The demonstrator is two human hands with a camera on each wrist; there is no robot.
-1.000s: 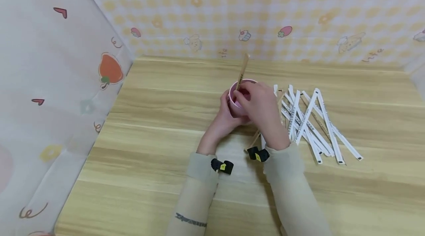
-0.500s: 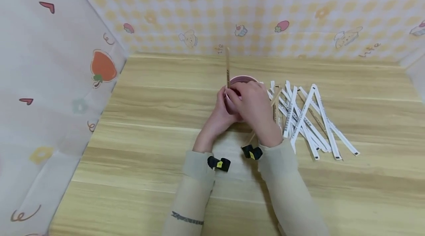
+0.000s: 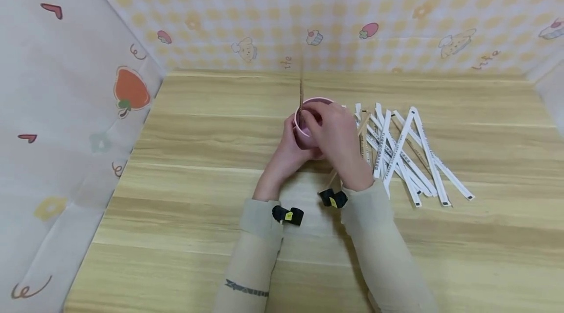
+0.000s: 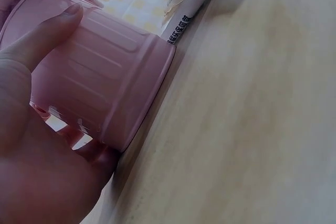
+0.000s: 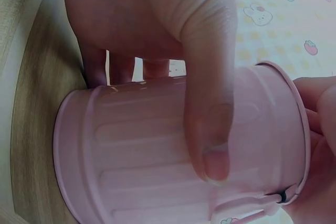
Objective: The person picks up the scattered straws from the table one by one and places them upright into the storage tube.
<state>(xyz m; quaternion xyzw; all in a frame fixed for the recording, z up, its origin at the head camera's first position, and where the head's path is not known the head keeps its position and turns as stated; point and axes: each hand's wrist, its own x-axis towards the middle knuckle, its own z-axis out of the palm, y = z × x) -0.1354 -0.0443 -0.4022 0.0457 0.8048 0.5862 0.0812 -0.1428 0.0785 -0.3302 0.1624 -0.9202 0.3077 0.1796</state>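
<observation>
A small pink ribbed metal pail [image 3: 308, 140] with a side handle fitting stands on the wooden table. My left hand [image 3: 288, 149] grips its side, with the thumb laid along the wall of the pail [image 4: 105, 72] in the left wrist view. Over the pail's rim, my right hand [image 3: 332, 132] pinches a thin brown printed stick [image 3: 301, 92], held nearly upright. Its upper end is blurred, and its lower end is hidden by the fingers and rim. In the right wrist view, my right hand [image 5: 317, 129] shows only at the right edge, by the pail's mouth.
Several white printed strips [image 3: 403, 156] lie crisscrossed on the table [image 3: 194, 146] right of the pail, with brown printed sticks [image 3: 416, 149] among them. Part of this pile is behind my right forearm. A yellow checked wall covering [image 3: 273, 14] rises at the back.
The brown stick has swung from leaning right to nearly upright, and my right hand has shifted slightly left along the rim. My left hand keeps its grip on the pail.
</observation>
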